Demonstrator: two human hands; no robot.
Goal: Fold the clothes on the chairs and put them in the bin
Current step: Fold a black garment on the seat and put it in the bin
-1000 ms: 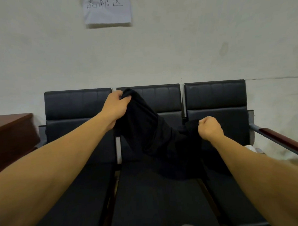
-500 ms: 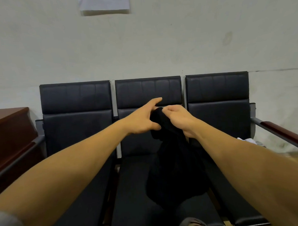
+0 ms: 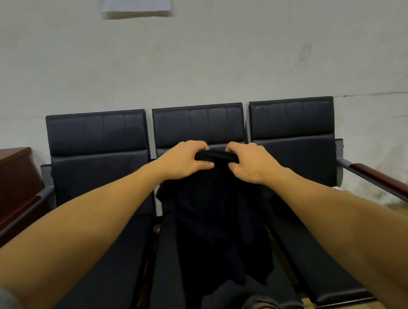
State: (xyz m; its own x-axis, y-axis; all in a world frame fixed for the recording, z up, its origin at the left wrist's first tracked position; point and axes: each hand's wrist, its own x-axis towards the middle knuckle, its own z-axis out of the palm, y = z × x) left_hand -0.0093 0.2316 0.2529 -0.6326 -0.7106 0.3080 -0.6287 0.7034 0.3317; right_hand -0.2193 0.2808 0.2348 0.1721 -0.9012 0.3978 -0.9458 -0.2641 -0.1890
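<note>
A black garment (image 3: 214, 223) hangs in the air over the middle seat of a row of three black chairs (image 3: 98, 144). My left hand (image 3: 184, 160) and my right hand (image 3: 250, 162) pinch its bunched top edge side by side, a short strip of cloth stretched between them. The cloth drops in loose folds down to the seat level. No bin is in view.
A reddish-brown wooden cabinet (image 3: 9, 179) stands at the left. The right chair has a metal armrest with a wooden pad (image 3: 384, 185). A paper sheet (image 3: 135, 6) is stuck on the pale wall. Something white (image 3: 337, 187) peeks out behind the right chair.
My hands came together from wide apart, joining the two held ends. Both now grip the top edge side by side, and the garment hangs straight down instead of stretched sideways.
</note>
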